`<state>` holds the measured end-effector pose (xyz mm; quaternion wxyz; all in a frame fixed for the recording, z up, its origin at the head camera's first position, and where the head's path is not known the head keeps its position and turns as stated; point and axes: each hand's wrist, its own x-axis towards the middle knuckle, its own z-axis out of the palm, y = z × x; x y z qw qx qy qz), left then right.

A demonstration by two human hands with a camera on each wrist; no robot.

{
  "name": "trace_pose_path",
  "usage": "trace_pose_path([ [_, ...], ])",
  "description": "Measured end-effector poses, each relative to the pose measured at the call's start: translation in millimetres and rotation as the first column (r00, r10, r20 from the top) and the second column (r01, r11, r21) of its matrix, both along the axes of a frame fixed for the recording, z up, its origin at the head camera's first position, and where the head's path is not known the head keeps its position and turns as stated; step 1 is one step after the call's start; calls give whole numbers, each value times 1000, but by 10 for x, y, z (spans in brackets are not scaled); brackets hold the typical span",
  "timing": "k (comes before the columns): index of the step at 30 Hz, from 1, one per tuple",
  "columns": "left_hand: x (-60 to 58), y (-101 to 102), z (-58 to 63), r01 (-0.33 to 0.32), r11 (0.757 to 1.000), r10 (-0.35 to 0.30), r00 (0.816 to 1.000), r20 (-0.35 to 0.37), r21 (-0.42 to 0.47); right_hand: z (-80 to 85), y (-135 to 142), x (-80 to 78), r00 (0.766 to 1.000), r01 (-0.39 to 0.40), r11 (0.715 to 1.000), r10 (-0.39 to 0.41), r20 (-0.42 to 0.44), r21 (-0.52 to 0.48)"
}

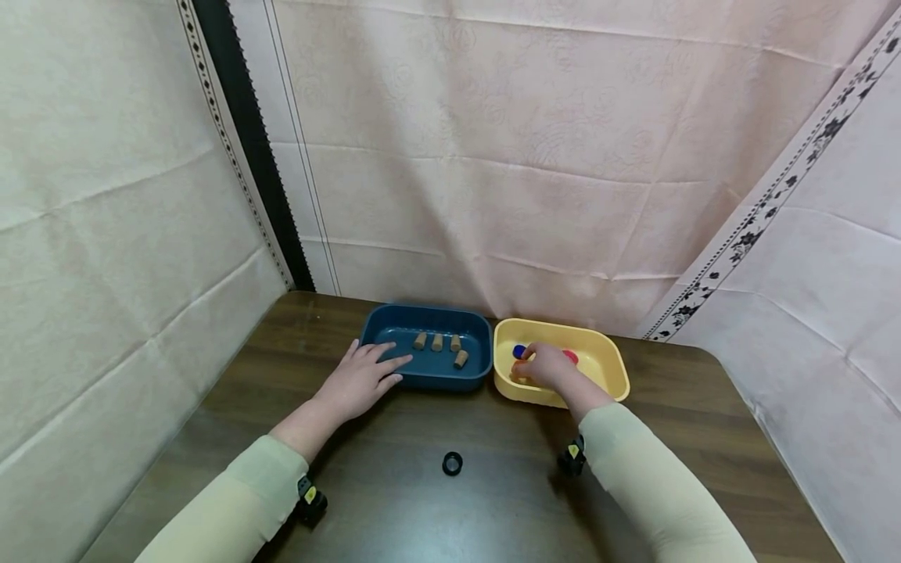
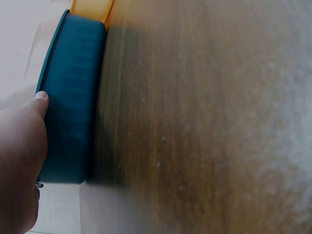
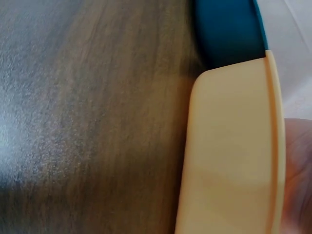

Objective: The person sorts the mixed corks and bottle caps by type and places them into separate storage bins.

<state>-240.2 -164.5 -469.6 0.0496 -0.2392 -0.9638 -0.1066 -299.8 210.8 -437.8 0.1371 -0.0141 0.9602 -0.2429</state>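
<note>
My left hand (image 1: 360,381) lies with spread fingers over the near left rim of a blue tray (image 1: 439,381). In the left wrist view, its thumb (image 2: 42,96) touches the tray's rim. Several brown corks (image 1: 437,342) lie inside that tray. My right hand (image 1: 551,366) reaches down into a yellow tray (image 1: 608,375), with bent fingers at small orange pieces (image 1: 522,378); I cannot tell whether it grips one. Near it are a blue piece (image 1: 519,351) and a red piece (image 1: 571,356), the red one partly covered. The yellow wall hides the fingertips in the right wrist view.
A small black ring-shaped piece (image 1: 453,464) lies on the brown wooden table (image 1: 394,500) in front of the trays. The trays stand side by side at the table's back edge, close to a pale cloth (image 1: 450,195). More cloth hangs at the left and right.
</note>
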Motion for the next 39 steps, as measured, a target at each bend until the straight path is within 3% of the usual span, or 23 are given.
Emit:
trace_pose_path([
  [6, -2, 6, -2, 1, 1000, -1, 1000, -2, 1, 125, 34, 33, 996, 16, 999, -18, -82, -33],
  [11, 5, 4, -6, -1, 1000, 1, 1000, 3, -1, 247, 23, 119, 984, 44, 992, -64, -165, -118],
  [21, 2, 6, -13, -1, 1000, 1, 1000, 7, 1, 300, -108, 606, 946, -10, 955, -87, -313, -295],
  [28, 0, 10, -6, 1, 1000, -1, 1000, 10, -2, 109, -221, 985, 970, -3, 930, -87, -227, -368],
  [32, -1, 10, -8, -4, 1000, 4, 1000, 13, -4, -26, -274, 1174, 981, -17, 930, -55, -184, -367],
  [39, 5, 6, -1, -3, 1000, 3, 1000, 7, -1, -128, -337, 1354, 988, -60, 938, 7, -155, -341],
])
